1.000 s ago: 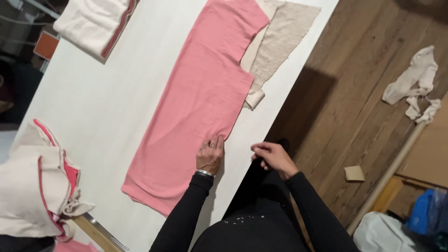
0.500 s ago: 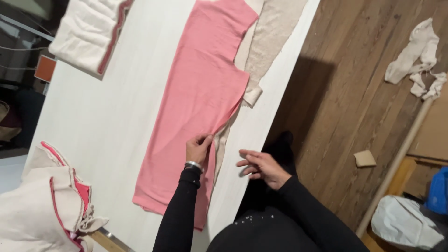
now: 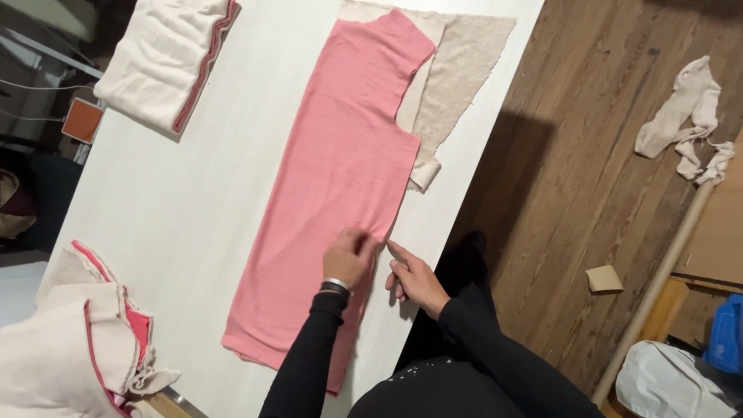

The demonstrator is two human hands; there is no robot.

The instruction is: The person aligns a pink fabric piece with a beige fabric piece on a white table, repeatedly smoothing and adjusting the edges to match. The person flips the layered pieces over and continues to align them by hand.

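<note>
A long pink cut fabric piece [image 3: 333, 178] lies flat along the white table [image 3: 193, 201]. A beige fabric piece [image 3: 457, 70] lies partly under its far end. My left hand [image 3: 348, 257] rests on the pink piece near its right edge, fingers pinching that edge. Just to its right, my right hand [image 3: 410, 275] touches the table at the same edge with the index finger pointing toward the fabric. Both arms wear black sleeves, and a bracelet circles the left wrist.
A folded cream stack with red trim [image 3: 166, 58] sits at the table's far left. A heap of cream and pink pieces [image 3: 77, 340] lies at the near left corner. On the wooden floor [image 3: 588, 178] lie a cream rag [image 3: 685, 116] and a cardboard scrap [image 3: 604, 279].
My left hand has slid along the pink piece's right edge and lifted it slightly. My right hand has come in from the table's side to touch that same edge.
</note>
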